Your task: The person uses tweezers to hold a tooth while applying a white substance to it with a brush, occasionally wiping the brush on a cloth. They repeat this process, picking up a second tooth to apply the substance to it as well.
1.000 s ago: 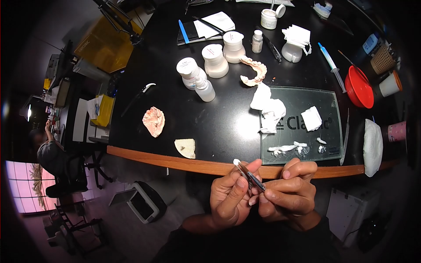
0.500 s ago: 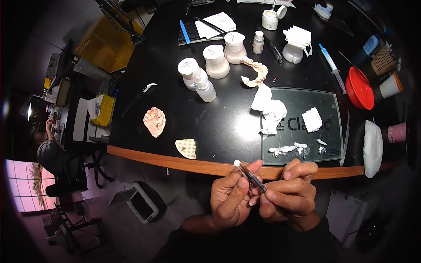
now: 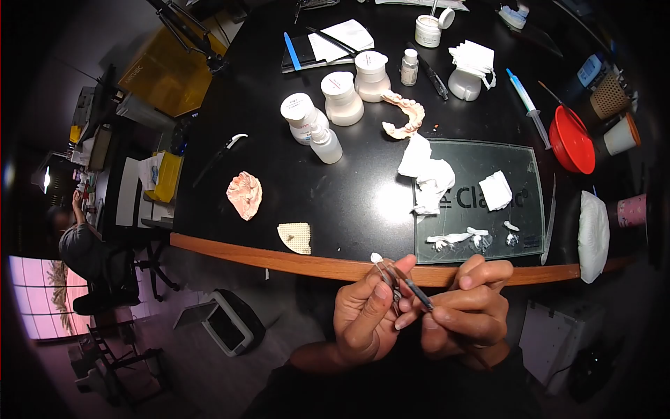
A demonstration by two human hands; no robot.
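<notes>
My left hand (image 3: 363,320) is closed around slim metal tweezers (image 3: 383,274), which point up and away from me. At their tip is a small white tooth-like piece (image 3: 376,258), just over the table's wooden edge. Pinched in my right hand (image 3: 471,312) is a thin brush (image 3: 421,297) with a dark handle and metal ferrule. Its front end slants toward the left fingers and overlaps them in this view. Both hands are close together in front of my body. Beyond them lies a glass slab (image 3: 520,157) bearing white smears and crumpled tissue (image 3: 436,185).
On the black table stand several powder jars (image 3: 342,99), a dropper bottle (image 3: 326,144) and a red bowl (image 3: 574,143). A dental arch model (image 3: 413,119), a pink cast piece (image 3: 245,195) and a beige honeycomb tray (image 3: 294,238) lie nearby. Another person (image 3: 87,237) sits far left.
My right hand has moved slightly right and down with the brush, drawing it back a little from the white piece. My left hand keeps its hold on the tweezers.
</notes>
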